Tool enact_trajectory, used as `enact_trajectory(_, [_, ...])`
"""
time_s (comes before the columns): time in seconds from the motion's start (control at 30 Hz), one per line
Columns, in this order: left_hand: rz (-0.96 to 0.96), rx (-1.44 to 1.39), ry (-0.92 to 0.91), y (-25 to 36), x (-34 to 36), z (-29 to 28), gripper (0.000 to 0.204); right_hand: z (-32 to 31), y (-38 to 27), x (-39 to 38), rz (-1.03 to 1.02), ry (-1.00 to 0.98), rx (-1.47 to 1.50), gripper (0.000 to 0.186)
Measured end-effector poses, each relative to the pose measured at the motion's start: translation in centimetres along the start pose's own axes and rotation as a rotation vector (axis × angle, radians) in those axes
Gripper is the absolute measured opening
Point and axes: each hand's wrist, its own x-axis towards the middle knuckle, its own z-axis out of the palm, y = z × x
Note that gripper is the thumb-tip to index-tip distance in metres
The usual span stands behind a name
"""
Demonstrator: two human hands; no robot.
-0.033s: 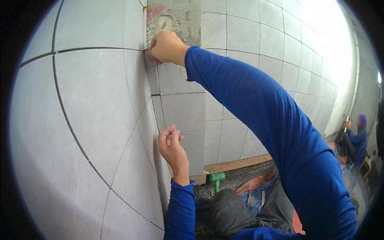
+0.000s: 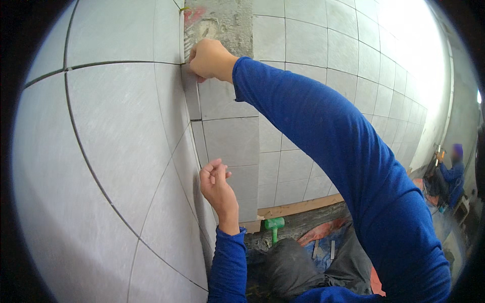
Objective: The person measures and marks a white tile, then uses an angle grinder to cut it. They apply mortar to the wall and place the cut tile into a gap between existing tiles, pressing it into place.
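My right hand (image 2: 211, 59) reaches up into the wall corner with its fingers bent and closed. It is against the top of a narrow grey tile strip (image 2: 191, 96), and what the fingertips pinch is hidden behind the hand. Bare rough concrete (image 2: 230, 25) shows just above it. Lower down in the same corner, my left hand (image 2: 218, 189) is raised with loosely curled fingers and nothing visible in them. It is in front of the lower grey tiles (image 2: 231, 141), close to the large-tiled side wall (image 2: 111, 121).
A green mallet (image 2: 274, 223) stands by the foot of the wall, near my bent knee (image 2: 293, 265). A wooden batten (image 2: 303, 208) runs under the tiles. Thin pale strips (image 2: 332, 250) lie on the floor beside an orange-red sheet (image 2: 323, 231). Another person (image 2: 452, 174) sits far right.
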Motion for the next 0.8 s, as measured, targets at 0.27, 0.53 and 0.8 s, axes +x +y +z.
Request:
enact_trajectory(0.27, [0.748, 0.507, 0.053, 2.6, -0.6, -0.7, 0.02, -4.4, -2.3, -2.2, -0.212, -0.145, -0.499, 0.022])
enact_trajectory(0.53, [0.518, 0.757, -0.372, -2.1, -7.2, 1.9, 0.068, -1.2, 5.6, -27.2, 0.103, 0.386, 0.506, 0.03])
enact_trajectory(0.8, [-0.206, 0.487, -1.285, -8.9, -22.8, 2.8, 0.051, -3.7, 18.1, -52.4, 0.831, 0.334, 0.751, 0.029])
